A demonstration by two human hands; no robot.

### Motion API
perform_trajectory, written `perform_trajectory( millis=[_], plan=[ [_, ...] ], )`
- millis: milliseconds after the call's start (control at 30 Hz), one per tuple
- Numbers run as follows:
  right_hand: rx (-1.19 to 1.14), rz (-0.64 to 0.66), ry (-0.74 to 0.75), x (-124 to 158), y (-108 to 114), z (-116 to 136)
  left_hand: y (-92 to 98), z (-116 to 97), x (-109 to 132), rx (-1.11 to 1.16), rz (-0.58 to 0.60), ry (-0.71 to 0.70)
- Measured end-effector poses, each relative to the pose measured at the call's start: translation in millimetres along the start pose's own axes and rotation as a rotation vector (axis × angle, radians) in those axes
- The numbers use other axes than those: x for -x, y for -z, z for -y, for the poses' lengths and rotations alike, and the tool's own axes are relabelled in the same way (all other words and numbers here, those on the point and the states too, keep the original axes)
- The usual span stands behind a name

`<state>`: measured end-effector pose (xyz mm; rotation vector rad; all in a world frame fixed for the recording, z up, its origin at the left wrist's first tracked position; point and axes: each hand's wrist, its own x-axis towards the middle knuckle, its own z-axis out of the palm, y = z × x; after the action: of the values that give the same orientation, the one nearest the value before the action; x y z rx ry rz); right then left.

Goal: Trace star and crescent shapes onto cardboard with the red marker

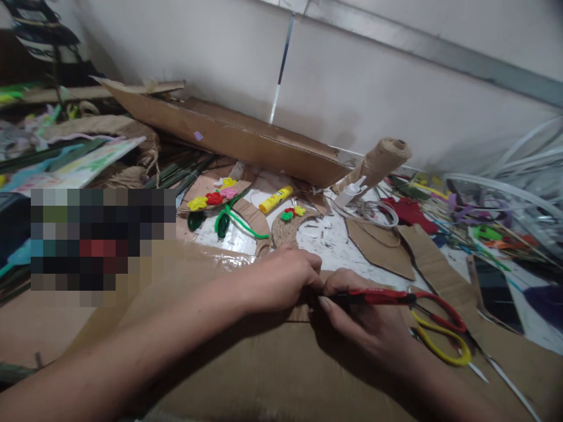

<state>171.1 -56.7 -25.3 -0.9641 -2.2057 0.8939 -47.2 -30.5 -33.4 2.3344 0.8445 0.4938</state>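
Note:
My right hand [365, 316] is closed round a slim red-and-black tool [378, 296], its tip hidden between my hands. My left hand [285, 278] has its fingers bent together right at that tip, over the cardboard sheet [246, 363]; whatever they pinch is hidden. A small strip of cardboard [299, 313] shows just under the fingers. Behind my right hand, scissors handles, one red loop [453, 319] and one yellow loop [446, 350], lie on the cardboard. Beyond my left hand is a twine-wrapped curved piece [284, 230] with small red, yellow and green flowers.
A yellow glue stick [275, 200], a white glue bottle [349, 192] and a brown roll [378, 161] stand or lie farther back. Flower-trimmed cardboard [209, 196] sits back left. A long cardboard piece [229, 138] leans near the wall. At right is a phone [495, 290].

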Motion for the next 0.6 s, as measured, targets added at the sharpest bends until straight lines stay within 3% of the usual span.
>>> perform_trajectory(
  millis=[167, 600],
  plan=[
    [-0.080, -0.050, 0.012, -5.3, 6.1, 3.2, -1.3, 2.4, 0.3, 0.013, -0.016, -0.017],
    [-0.186, 0.027, -0.117, -2.7, 4.8, -2.2, -0.6, 1.4, 0.6, 0.013, -0.010, -0.006]
  ],
)
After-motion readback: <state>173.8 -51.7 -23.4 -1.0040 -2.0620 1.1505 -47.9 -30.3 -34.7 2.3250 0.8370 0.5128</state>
